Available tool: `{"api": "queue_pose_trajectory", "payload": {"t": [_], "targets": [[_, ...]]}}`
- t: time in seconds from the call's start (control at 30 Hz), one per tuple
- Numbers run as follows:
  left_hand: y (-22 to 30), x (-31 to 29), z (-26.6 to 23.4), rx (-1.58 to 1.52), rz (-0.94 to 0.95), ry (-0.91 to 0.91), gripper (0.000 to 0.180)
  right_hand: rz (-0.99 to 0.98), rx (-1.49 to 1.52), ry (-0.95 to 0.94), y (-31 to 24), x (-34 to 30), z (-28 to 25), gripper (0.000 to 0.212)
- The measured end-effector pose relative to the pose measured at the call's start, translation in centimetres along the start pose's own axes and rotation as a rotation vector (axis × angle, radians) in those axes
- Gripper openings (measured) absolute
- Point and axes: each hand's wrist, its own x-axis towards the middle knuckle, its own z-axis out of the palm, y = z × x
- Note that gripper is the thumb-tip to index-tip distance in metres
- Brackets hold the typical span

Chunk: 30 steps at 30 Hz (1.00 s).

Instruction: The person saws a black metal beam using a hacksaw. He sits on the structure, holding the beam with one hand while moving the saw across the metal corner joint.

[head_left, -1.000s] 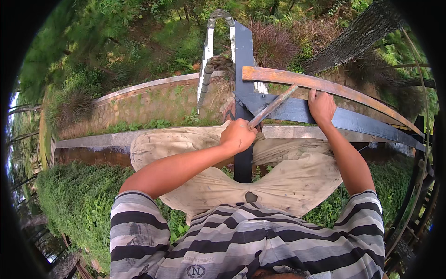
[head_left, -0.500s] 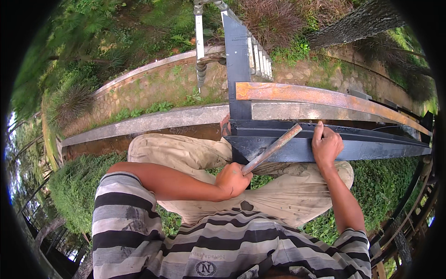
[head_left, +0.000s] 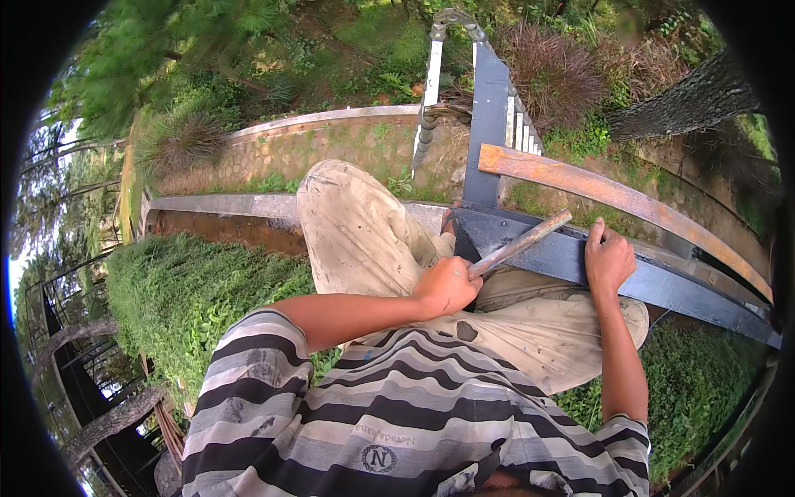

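My left hand [head_left: 450,288] is closed around the lower end of a rusty metal rod [head_left: 522,242], which slants up to the right across a dark-painted metal beam [head_left: 542,253]. Its far end stands free of my fingers. My right hand [head_left: 610,258] grips the same beam further right, thumb upright and fingers curled; what lies under them is hidden. I sit astride the beam, with my trousered legs bent on both sides of it.
A dark upright post [head_left: 489,108] rises beyond the beam, with a metal ladder [head_left: 432,74] beside it. From the post a rusty curved metal strip [head_left: 613,186] runs right. Green hedge [head_left: 207,290] lies below on the left; a tree trunk [head_left: 687,101] leans at the far right.
The view has swung left, so beam, post and ladder appear further right. My left knee is raised higher. Both hands keep their holds, the rod still slanting over the beam.
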Motion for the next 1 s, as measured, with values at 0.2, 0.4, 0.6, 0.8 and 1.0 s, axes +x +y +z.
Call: {"api": "queue_pose_trajectory", "payload": {"t": [0.2, 0.4, 0.6, 0.8, 1.0], "targets": [[0.0, -0.3, 0.3, 0.030, 0.000, 0.044, 0.036, -0.025, 0.023, -0.002, 0.2, -0.3, 0.3, 0.043], [-1.8, 1.3, 1.7, 0.069, 0.072, 0.204, 0.039, -0.041, 0.092, 0.019, 0.8, 0.1, 1.7, 0.044], [0.1, 1.7, 1.7, 0.099, 0.078, 0.160, 0.043, -0.029, 0.162, 0.004, 2.1, 0.2, -0.1, 0.046], [-3.8, 3.4, 3.1, 0.004, 0.125, 0.230, 0.036, -0.116, 0.180, 0.001, 2.1, 0.1, -0.3, 0.048], [-4.3, 4.3, 2.5, -0.237, 0.067, -0.057, 0.027, -0.098, 0.188, 0.039, 2.6, -0.2, -0.1, 0.053]]}}
